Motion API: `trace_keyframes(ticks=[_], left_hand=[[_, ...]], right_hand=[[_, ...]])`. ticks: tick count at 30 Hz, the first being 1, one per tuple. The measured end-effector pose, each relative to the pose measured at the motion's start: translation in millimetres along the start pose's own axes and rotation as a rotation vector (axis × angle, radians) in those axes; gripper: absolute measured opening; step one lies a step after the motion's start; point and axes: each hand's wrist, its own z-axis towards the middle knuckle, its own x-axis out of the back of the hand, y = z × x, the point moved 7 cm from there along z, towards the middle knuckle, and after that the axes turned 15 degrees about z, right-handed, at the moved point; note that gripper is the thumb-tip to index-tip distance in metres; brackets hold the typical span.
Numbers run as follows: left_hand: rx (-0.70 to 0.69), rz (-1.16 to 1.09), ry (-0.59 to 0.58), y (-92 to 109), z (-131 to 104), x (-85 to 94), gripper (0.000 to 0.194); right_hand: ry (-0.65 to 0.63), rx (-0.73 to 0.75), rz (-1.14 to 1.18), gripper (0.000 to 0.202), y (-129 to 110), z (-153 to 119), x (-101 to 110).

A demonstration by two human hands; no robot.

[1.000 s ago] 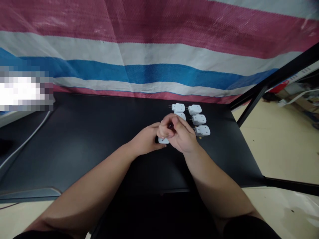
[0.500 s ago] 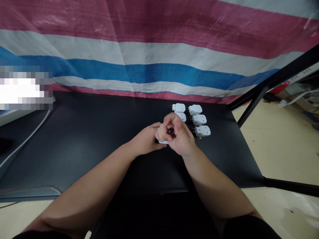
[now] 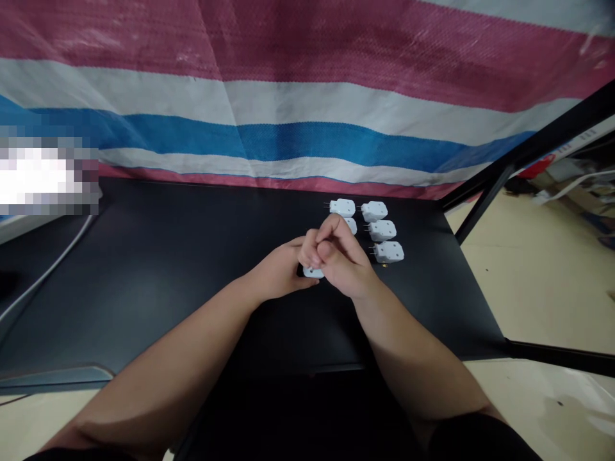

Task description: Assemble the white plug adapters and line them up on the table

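Low over the black table, my left hand grips a white plug piece, which shows between its fingers and thumb. My right hand is closed directly above that piece, fingers curled and thumb pressed in; what it holds is hidden by the fingers. Beyond my hands more white plug pieces with metal pins stand in two columns, among them a near right one, a middle one and a far one. A small brass-coloured bit lies beside the near right piece.
The black table reaches back to a striped plastic sheet. A white cable runs along the left side below a blurred bright object. Black metal frame bars stand at the right.
The dark round end that showed in my right hand is now covered by its thumb and fingers. More of the white piece in my left hand shows. The view has shifted slightly.
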Motion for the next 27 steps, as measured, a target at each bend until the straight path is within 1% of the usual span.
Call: trace_keyframes(ticks=[1,2,6,7,9,12,14,16,18,19,21,24,27], left_hand=[[-0.002,0.009,0.002,-0.4,0.2,-0.1,0.024],[-0.005,0.016,0.002,-0.6,0.5,-0.2,0.024],[-0.001,-0.001,-0.01,0.3,0.5,0.0,0.022],[0.002,-0.009,-0.015,1.0,0.3,0.2,0.023],[0.007,-0.025,-0.019,2.3,-0.2,0.6,0.023],[0.025,-0.035,-0.02,2.0,-0.5,1.1,0.025],[0.034,-0.024,-0.027,0.8,-0.2,0.7,0.022],[0.027,-0.011,-0.042,0.3,0.3,-0.3,0.019],[0.016,0.006,-0.055,0.2,0.8,-0.8,0.021],[0.013,0.021,-0.058,0.0,0.9,-0.5,0.024],[0.015,0.062,-0.06,-0.7,1.1,1.3,0.029],[0.023,0.115,-0.062,-2.1,1.2,6.2,0.036],[0.02,0.108,-0.05,-3.2,1.6,12.0,0.045]], right_hand=[[0.016,-0.002,-0.024,0.016,-0.9,0.5,2.1],[0.033,-0.014,-0.042,0.017,-1.5,1.1,3.7],[0.044,-0.084,0.028,0.04,-0.4,3.4,0.6],[0.039,-0.087,0.051,0.041,0.2,3.6,-1.1],[0.029,-0.068,0.071,0.036,0.8,3.5,-3.3],[0.024,-0.045,0.028,0.034,2.4,2.6,-1.5],[0.055,-0.071,-0.015,0.033,4.8,2.2,2.8],[0.084,-0.138,-0.021,0.048,8.4,2.2,5.3],[0.09,-0.197,0.006,0.064,9.8,3.1,3.7],[0.095,-0.205,0.019,0.069,8.2,4.3,2.5],[0.13,-0.17,0.03,0.071,-0.4,7.6,2.5],[0.234,-0.068,0.017,0.064,-20.4,11.6,10.6],[0.336,0.003,-0.02,0.055,-36.0,12.3,23.0]])
